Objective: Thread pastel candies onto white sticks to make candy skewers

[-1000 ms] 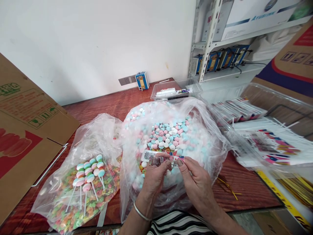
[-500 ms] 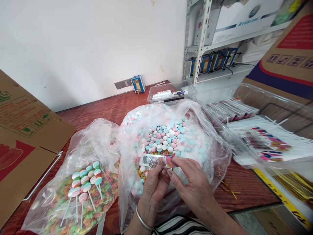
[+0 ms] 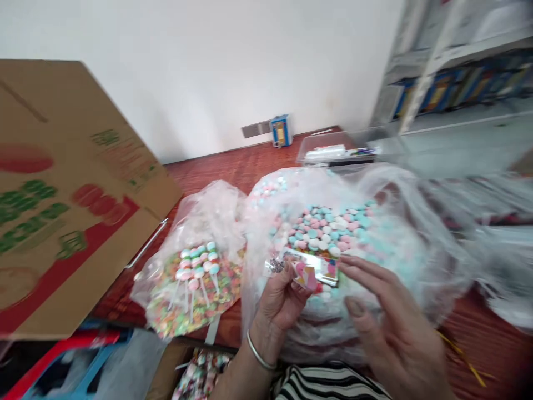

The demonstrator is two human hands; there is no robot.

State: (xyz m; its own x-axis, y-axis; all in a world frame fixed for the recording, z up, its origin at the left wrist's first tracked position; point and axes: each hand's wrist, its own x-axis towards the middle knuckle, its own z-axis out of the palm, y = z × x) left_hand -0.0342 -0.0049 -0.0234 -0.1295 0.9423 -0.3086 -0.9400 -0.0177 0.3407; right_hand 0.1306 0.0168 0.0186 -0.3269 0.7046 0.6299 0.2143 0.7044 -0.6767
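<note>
My left hand point(image 3: 278, 311), with a bangle at the wrist, is closed on a small printed plastic wrapper point(image 3: 307, 275) with pink and yellow patches and shiny clear parts. To its right, my right hand point(image 3: 385, 319) is open, thumb and fingers apart and somewhat blurred; its fingertips are near the wrapper's right end. Under both hands lies a large clear plastic bag point(image 3: 441, 250) holding pink, blue and white button-shaped candies point(image 3: 320, 230). On the left, several striped candy skewers point(image 3: 199, 264) on white sticks rest on a bag of small coloured candies point(image 3: 166, 316).
A cardboard box point(image 3: 62, 222) stands at the left. Behind the candies is a clear tray point(image 3: 306, 150) with white rolls. Stacked wrappers point(image 3: 487, 194) lie at the right, blurred. Below the table edge, a box holds wrapped sweets point(image 3: 200, 375).
The view has swung left, showing more of the cardboard box and the floor-level items. My right hand has come off the wrapper and opened; my left hand keeps hold of it.
</note>
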